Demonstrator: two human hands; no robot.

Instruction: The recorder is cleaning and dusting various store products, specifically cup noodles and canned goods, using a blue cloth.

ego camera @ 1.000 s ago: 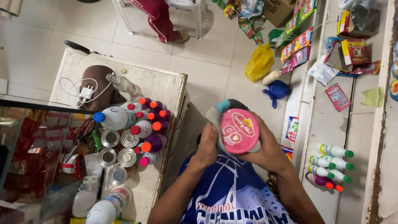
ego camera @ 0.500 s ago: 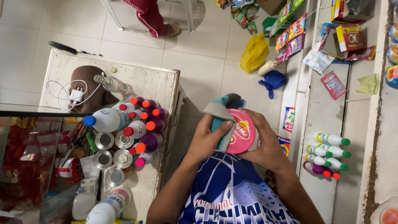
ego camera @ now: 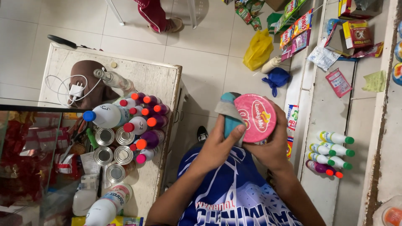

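Now the left hand (ego camera: 217, 144) presses a grey and teal cloth (ego camera: 228, 115) against the side of a round container with a pink lid (ego camera: 254, 117), thumb and fingers clamped over the fabric. The right hand (ego camera: 274, 148) cups the container from below and behind, fingers wrapped around its far edge, holding it in front of the chest of the blue printed jersey (ego camera: 234, 192). A second ago the cloth sat bunched above the lid with the pink top fully open to view; since then the cloth has slid down along the left rim and the container has tilted slightly, which reads as a wiping stroke under way, though the contact patch itself is hidden behind the fabric. To the left, the worn white counter (ego camera: 138, 75) carries capped bottles (ego camera: 142, 113) and tin cans (ego camera: 114, 146). To the right, a shelf (ego camera: 331, 113) holds four small white bottles (ego camera: 331, 148) lying on their sides.
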